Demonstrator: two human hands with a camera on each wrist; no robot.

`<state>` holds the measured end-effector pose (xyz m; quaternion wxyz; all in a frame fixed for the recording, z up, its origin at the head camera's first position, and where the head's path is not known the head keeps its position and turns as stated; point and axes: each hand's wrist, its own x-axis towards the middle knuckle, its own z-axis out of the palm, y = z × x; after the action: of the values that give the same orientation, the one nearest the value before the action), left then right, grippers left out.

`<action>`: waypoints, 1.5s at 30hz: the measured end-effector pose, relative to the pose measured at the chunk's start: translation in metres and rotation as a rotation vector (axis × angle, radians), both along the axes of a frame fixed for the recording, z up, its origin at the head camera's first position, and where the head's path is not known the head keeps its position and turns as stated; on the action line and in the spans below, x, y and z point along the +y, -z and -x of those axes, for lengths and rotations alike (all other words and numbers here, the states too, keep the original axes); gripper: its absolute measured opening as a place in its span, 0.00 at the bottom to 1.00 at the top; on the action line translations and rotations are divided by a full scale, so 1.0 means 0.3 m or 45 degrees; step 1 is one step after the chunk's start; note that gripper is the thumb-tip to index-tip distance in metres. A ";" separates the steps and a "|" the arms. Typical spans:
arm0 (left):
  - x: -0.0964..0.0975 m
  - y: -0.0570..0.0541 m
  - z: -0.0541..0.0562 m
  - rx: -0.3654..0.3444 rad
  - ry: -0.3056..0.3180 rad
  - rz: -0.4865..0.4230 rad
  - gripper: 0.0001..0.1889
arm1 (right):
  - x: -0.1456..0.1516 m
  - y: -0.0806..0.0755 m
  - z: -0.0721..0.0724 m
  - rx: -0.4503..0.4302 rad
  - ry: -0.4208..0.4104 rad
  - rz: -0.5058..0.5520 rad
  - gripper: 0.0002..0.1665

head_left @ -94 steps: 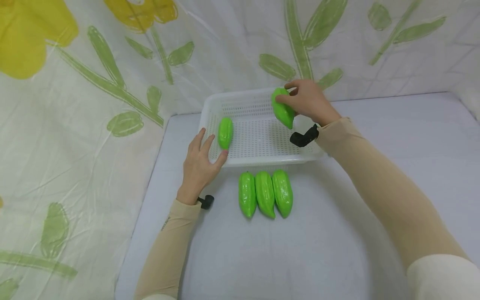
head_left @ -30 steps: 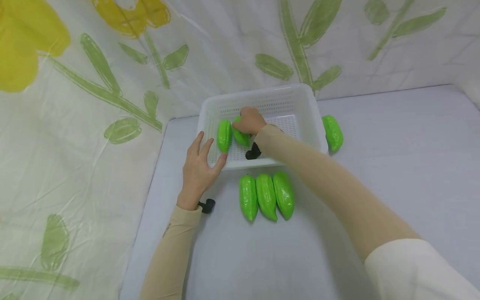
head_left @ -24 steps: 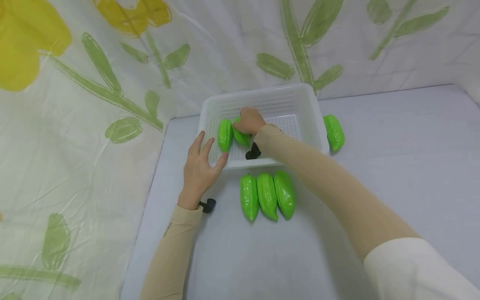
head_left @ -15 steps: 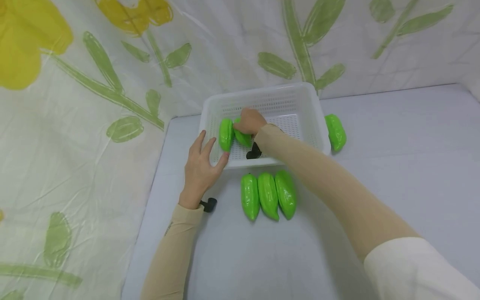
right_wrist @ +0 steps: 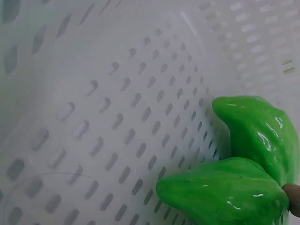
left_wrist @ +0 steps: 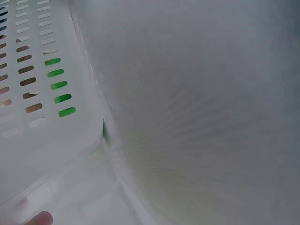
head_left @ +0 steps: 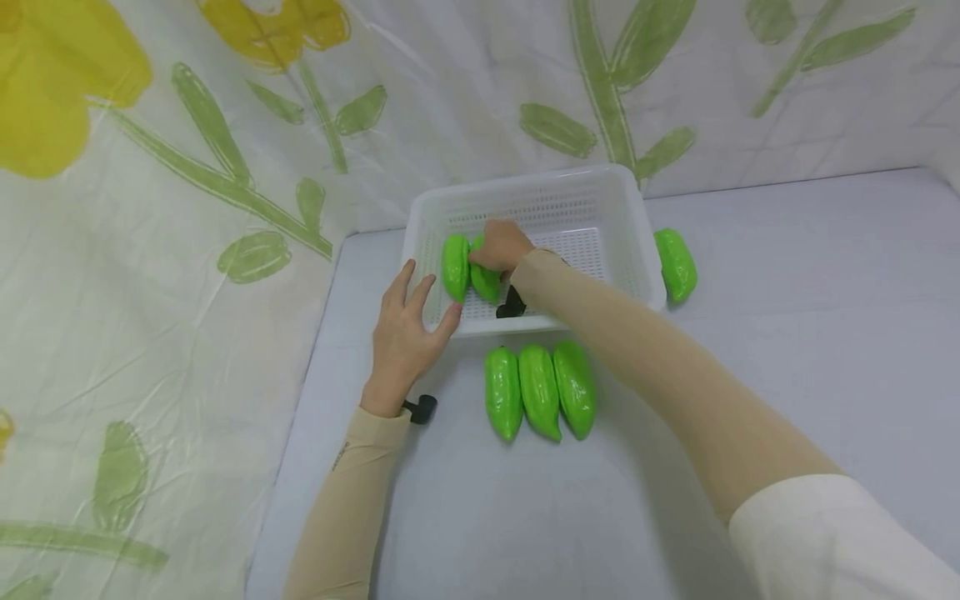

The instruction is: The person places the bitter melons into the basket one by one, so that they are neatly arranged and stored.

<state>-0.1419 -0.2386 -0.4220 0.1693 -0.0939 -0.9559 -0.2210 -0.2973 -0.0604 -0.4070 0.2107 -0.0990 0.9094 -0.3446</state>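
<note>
White basket rim (head_left: 525, 324) borders the spread left hand (head_left: 406, 337); right hand (head_left: 503, 246) pinches green fruit (head_left: 486, 284), roomy mesh (head_left: 581, 247) rightward.

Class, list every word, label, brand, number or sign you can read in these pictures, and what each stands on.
No text can be read.
Left sleeve: a tiny dark mark near the cuff, like lettering, too small and blurred to read.
White basket and green items: none visible.

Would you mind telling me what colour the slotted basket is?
The basket is white all over, as far as it shows; the head view shows it best.
</note>
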 end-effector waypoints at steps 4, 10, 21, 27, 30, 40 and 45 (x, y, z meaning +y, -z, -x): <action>0.000 0.003 0.001 0.013 0.008 -0.003 0.37 | -0.002 0.005 0.004 -0.001 0.012 -0.005 0.22; 0.000 0.005 0.004 0.021 0.011 -0.002 0.36 | 0.001 0.007 0.011 0.009 0.024 -0.014 0.21; -0.003 0.011 0.006 0.025 0.009 -0.006 0.37 | 0.005 0.027 0.033 0.040 0.036 -0.019 0.23; -0.002 0.008 0.005 0.036 0.004 0.003 0.36 | 0.017 0.027 0.055 0.073 0.043 -0.058 0.30; -0.003 0.008 0.004 0.024 0.001 0.002 0.36 | 0.023 0.007 0.046 0.108 0.020 -0.094 0.35; 0.000 0.005 0.003 0.004 -0.006 0.012 0.36 | 0.061 -0.142 -0.049 0.226 -0.086 -0.219 0.48; 0.001 0.003 0.002 0.011 -0.007 0.018 0.36 | 0.074 -0.182 -0.064 0.249 -0.103 -0.193 0.47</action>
<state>-0.1425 -0.2383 -0.4229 0.1735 -0.0933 -0.9569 -0.2134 -0.2780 -0.0382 -0.3524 0.1416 -0.1525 0.9443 -0.2548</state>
